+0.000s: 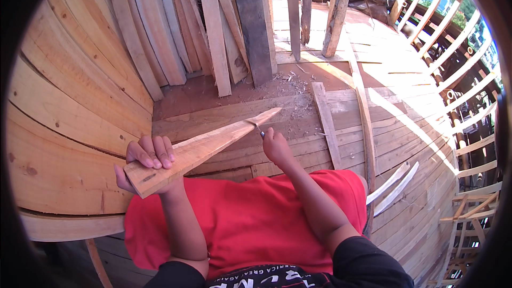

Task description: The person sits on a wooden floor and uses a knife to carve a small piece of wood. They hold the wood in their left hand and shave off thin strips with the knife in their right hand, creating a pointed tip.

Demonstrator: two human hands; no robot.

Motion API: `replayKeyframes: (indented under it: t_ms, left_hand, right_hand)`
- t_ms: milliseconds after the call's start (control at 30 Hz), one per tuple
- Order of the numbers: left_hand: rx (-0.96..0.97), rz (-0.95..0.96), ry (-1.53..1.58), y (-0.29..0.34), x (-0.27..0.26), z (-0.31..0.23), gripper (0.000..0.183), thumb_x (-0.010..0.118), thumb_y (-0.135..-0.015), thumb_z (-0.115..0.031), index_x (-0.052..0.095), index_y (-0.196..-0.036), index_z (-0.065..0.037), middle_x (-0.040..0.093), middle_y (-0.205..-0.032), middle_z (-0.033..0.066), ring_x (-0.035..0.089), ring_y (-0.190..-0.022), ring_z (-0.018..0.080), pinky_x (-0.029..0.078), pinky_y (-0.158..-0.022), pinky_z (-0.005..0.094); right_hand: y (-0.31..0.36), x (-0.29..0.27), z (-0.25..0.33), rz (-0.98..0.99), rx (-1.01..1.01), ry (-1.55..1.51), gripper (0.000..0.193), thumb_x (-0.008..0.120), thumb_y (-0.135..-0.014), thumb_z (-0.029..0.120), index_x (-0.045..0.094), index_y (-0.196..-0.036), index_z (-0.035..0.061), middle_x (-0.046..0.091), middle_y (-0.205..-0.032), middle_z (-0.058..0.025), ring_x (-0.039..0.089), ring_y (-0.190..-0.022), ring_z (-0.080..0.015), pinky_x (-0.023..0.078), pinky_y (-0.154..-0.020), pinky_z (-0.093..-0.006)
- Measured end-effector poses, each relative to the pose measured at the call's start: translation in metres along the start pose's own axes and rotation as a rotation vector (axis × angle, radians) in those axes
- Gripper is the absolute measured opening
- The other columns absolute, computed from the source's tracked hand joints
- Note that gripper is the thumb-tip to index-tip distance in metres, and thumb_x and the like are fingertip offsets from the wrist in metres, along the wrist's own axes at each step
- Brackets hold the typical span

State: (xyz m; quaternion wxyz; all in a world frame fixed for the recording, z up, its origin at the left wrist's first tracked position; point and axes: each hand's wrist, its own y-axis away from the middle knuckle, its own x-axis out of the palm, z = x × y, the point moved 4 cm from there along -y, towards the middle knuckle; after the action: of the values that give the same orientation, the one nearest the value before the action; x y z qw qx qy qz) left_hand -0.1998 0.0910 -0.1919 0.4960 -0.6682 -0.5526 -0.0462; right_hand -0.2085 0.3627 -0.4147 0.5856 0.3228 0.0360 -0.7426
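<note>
My left hand (pixel 151 156) is closed around the wide near end of a wooden plank (pixel 208 145), its fingers on the top face and the thumb at the end. The plank slants up to the right and narrows to a point. My right hand (pixel 277 146) is closed around the handle of a small metal-ended tool (pixel 257 126). Its thin, dark end reaches the plank's edge near the tapered tip; its exact kind cannot be made out. The plank is held above my lap, which red cloth (pixel 266 202) covers.
Wood shavings (pixel 293 93) are scattered over the plank floor (pixel 341 109) beyond the tip. Upright boards (pixel 216 37) lean at the back left beside a curved plank wall (pixel 58 128). Loose strips (pixel 397 186) lie to the right. Curved wooden ribs (pixel 469 80) line the far right.
</note>
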Motion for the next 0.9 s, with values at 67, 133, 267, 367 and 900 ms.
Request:
replayKeyframes:
  t_ms: [67, 133, 267, 367, 900]
  left_hand:
    - [0.0, 0.01, -0.007, 0.002, 0.002, -0.002, 0.058, 0.032, -0.096, -0.057, 0.049, -0.067, -0.01, 0.045, -0.058, 0.0038, 0.044, -0.047, 0.0146, 0.039, -0.051, 0.0284]
    - [-0.005, 0.008, -0.006, 0.005, 0.005, -0.003, 0.057, 0.032, -0.096, -0.057, 0.048, -0.067, -0.01, 0.045, -0.058, 0.0036, 0.044, -0.047, 0.0145, 0.039, -0.051, 0.0281]
    - [0.002, 0.001, 0.006, 0.005, 0.011, -0.001, 0.058, 0.032, -0.096, -0.057, 0.049, -0.067, -0.01, 0.046, -0.058, 0.0038, 0.044, -0.047, 0.015, 0.039, -0.051, 0.0285]
    - [-0.01, 0.034, 0.006, 0.003, 0.022, 0.003, 0.059, 0.032, -0.096, -0.058, 0.049, -0.067, -0.009, 0.046, -0.058, 0.0041, 0.044, -0.046, 0.0154, 0.039, -0.051, 0.029]
    - [0.002, 0.027, -0.003, 0.002, 0.002, 0.002, 0.058, 0.031, -0.096, -0.056, 0.049, -0.068, -0.009, 0.047, -0.059, 0.0046, 0.045, -0.047, 0.0152, 0.039, -0.051, 0.0282]
  right_hand:
    - [0.04, -0.005, 0.048, 0.047, -0.085, 0.03, 0.065, 0.029, -0.102, 0.039, 0.067, -0.082, -0.0106, 0.064, -0.086, -0.0367, 0.062, -0.09, -0.0538, 0.046, -0.086, -0.0588]
    - [0.074, -0.007, 0.082, 0.091, -0.177, 0.045, 0.066, 0.029, -0.102, 0.038, 0.067, -0.077, -0.0094, 0.064, -0.082, -0.0353, 0.062, -0.086, -0.0536, 0.047, -0.085, -0.0589]
    - [0.031, 0.002, 0.039, -0.106, -0.145, 0.011, 0.065, 0.029, -0.103, 0.038, 0.062, -0.072, -0.0086, 0.061, -0.075, -0.0344, 0.061, -0.079, -0.0525, 0.047, -0.076, -0.0581]
    - [-0.033, -0.014, -0.037, -0.247, -0.005, 0.112, 0.065, 0.027, -0.102, 0.04, 0.064, -0.08, -0.0096, 0.063, -0.084, -0.036, 0.063, -0.081, -0.0522, 0.049, -0.078, -0.0577]
    - [-0.01, -0.004, -0.003, -0.037, -0.026, 0.011, 0.063, 0.03, -0.101, 0.039, 0.067, -0.088, -0.0106, 0.064, -0.092, -0.0366, 0.061, -0.097, -0.0522, 0.046, -0.089, -0.057]
